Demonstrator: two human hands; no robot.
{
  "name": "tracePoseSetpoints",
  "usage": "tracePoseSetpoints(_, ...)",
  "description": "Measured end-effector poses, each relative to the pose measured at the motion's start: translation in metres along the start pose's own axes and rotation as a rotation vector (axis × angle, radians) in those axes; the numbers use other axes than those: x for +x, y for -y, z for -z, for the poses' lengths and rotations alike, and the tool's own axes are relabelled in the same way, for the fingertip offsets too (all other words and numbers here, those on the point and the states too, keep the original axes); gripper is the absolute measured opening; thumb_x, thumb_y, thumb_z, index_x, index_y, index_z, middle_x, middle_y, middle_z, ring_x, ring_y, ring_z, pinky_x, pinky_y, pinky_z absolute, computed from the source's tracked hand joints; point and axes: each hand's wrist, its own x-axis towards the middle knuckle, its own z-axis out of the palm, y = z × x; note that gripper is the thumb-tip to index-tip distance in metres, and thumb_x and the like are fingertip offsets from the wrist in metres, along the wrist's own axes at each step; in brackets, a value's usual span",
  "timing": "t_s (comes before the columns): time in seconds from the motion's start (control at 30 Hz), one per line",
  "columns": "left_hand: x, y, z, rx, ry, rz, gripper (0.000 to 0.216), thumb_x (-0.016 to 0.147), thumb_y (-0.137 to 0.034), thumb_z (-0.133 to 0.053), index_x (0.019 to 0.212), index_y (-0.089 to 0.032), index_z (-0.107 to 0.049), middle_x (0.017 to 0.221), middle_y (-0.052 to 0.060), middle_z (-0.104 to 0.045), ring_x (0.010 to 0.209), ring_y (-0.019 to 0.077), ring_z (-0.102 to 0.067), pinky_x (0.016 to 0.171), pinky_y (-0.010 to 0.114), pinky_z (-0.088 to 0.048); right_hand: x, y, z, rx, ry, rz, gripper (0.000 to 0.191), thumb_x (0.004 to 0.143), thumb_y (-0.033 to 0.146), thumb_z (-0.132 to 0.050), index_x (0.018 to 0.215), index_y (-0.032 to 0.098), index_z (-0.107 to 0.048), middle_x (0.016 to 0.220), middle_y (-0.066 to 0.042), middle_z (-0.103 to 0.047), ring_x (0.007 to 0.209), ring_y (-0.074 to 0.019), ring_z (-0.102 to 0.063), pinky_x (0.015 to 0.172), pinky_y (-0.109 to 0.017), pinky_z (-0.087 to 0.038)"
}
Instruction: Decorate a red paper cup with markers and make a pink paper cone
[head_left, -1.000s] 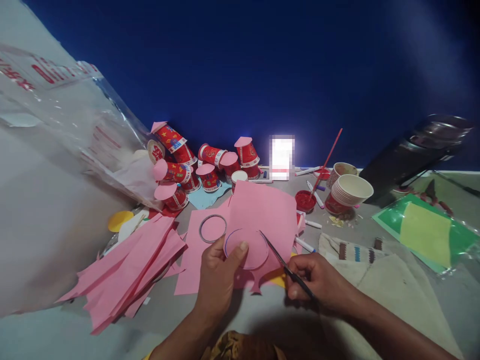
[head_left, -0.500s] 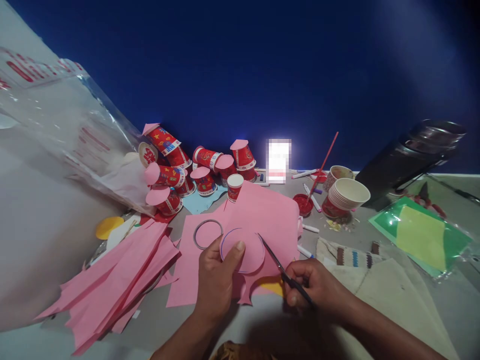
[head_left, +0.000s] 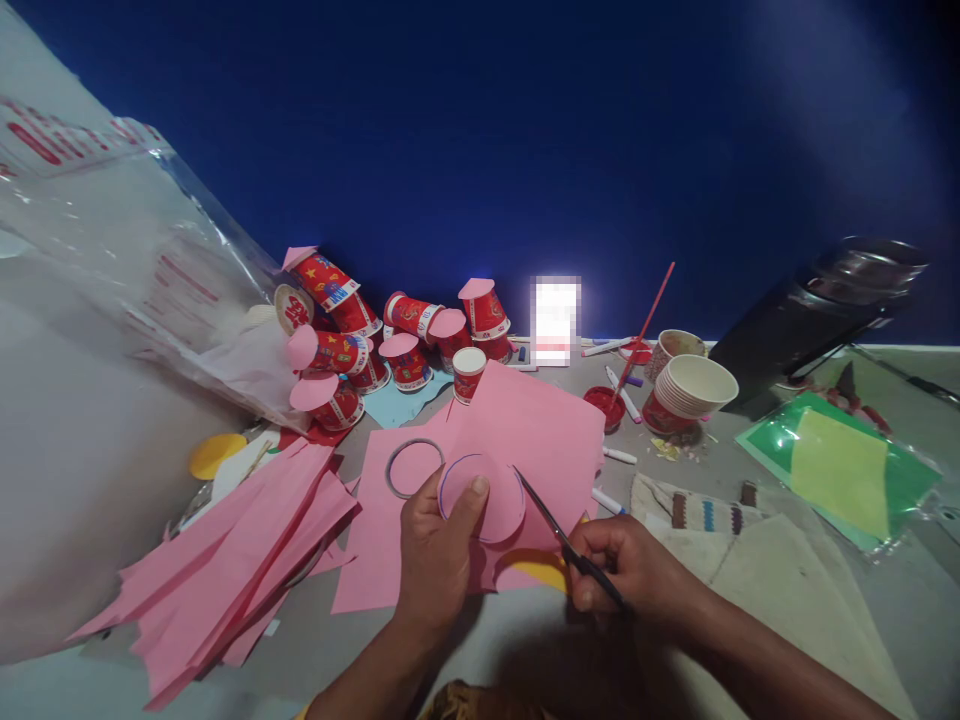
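My left hand [head_left: 444,530] pinches a sheet of pink paper [head_left: 536,415] marked with a blue circle outline, its thumb pressing on the circle. In my right hand [head_left: 611,565] is a pair of scissors [head_left: 551,525] with dark handles. The blade tips touch the paper at the circle's upper right edge. Below the cut edge a bit of yellow paper [head_left: 547,569] shows. A grey ring [head_left: 415,468] lies on another pink sheet [head_left: 375,560] just left of my left hand. How far apart the blades are is hard to see.
Red paper cups [head_left: 409,363] with pink tops stand or lean at the back left. Pink paper strips [head_left: 232,570] are piled at left. A cup stack [head_left: 686,395], a red paint pot with a brush [head_left: 606,408], markers [head_left: 609,501] and a dark flask [head_left: 817,320] occupy the right.
The pink strip hanging below the circle has swung out of sight, uncovering more yellow paper. The held sheet has shifted slightly; both hands stay almost in place.
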Motion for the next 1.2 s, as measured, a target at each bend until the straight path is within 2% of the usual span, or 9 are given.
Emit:
tracePoseSetpoints(0.2, 0.0029, 0.0033, 0.0024, 0.005, 0.024, -0.014, 0.026, 0.08, -0.042, -0.079, 0.085, -0.016, -0.075, 0.079, 0.003, -0.076, 0.076, 0.0215, -0.069, 0.075, 0.032, -0.058, -0.0024, 0.0027, 0.0007, -0.007, 0.022, 0.006, 0.054, 0.058, 0.063, -0.089, 0.064, 0.017, -0.063, 0.053, 0.001, -0.065, 0.044, -0.0093, -0.052, 0.043, -0.019, -0.033)
tracePoseSetpoints(0.33, 0.0043, 0.0011, 0.0023, 0.032, 0.007, -0.011, 0.028, 0.08, -0.042, -0.078, 0.085, -0.015, -0.075, 0.077, 0.004, -0.076, 0.074, 0.0225, -0.069, 0.076, 0.036, -0.06, -0.0033, 0.0016, 0.001, -0.007, 0.017, 0.006, 0.041, 0.062, 0.05, -0.088, 0.066, 0.017, -0.064, 0.054, 0.002, -0.066, 0.045, -0.0087, -0.052, 0.044, -0.018, -0.034)
tracePoseSetpoints(0.47, 0.0032, -0.0016, 0.0022, 0.042, 0.003, -0.01, 0.028, 0.08, -0.042, -0.077, 0.087, -0.015, -0.075, 0.078, 0.004, -0.076, 0.074, 0.0219, -0.069, 0.074, 0.033, -0.059, -0.0035, 0.0017, -0.0001, 0.024, 0.019, 0.005, 0.034, 0.063, 0.042, -0.086, 0.065, 0.017, -0.063, 0.051, 0.004, -0.063, 0.044, -0.0077, -0.049, 0.044, -0.018, -0.033)
tracePoseSetpoints(0.67, 0.0011, -0.0009, 0.0013, 0.059, -0.002, -0.027, 0.027, 0.081, -0.043, -0.077, 0.084, -0.016, -0.074, 0.076, 0.004, -0.075, 0.072, 0.0213, -0.069, 0.072, 0.031, -0.058, -0.004, 0.0035, -0.0004, 0.014, 0.037, 0.019, 0.035, 0.064, 0.043, -0.084, 0.063, 0.018, -0.059, 0.049, 0.005, -0.059, 0.044, -0.0075, -0.048, 0.045, -0.018, -0.032)
tracePoseSetpoints(0.9, 0.0032, 0.005, 0.0033, 0.023, 0.042, -0.016, 0.031, 0.083, -0.046, -0.077, 0.092, -0.016, -0.077, 0.085, 0.006, -0.079, 0.079, 0.023, -0.071, 0.075, 0.032, -0.059, -0.0033, 0.001, 0.0003, 0.027, 0.039, 0.02, 0.034, 0.064, 0.042, -0.085, 0.065, 0.018, -0.061, 0.05, 0.005, -0.06, 0.044, -0.008, -0.05, 0.044, -0.018, -0.032)
tracePoseSetpoints(1.2, 0.0007, -0.0016, 0.0034, 0.035, 0.08, -0.008, 0.025, 0.082, -0.041, -0.077, 0.087, -0.016, -0.077, 0.08, 0.005, -0.076, 0.073, 0.0202, -0.068, 0.071, 0.03, -0.058, -0.0044, 0.0031, 0.0022, 0.021, 0.03, 0.025, 0.04, 0.064, 0.047, -0.087, 0.066, 0.017, -0.06, 0.049, 0.004, -0.06, 0.044, -0.0076, -0.049, 0.045, -0.019, -0.031)
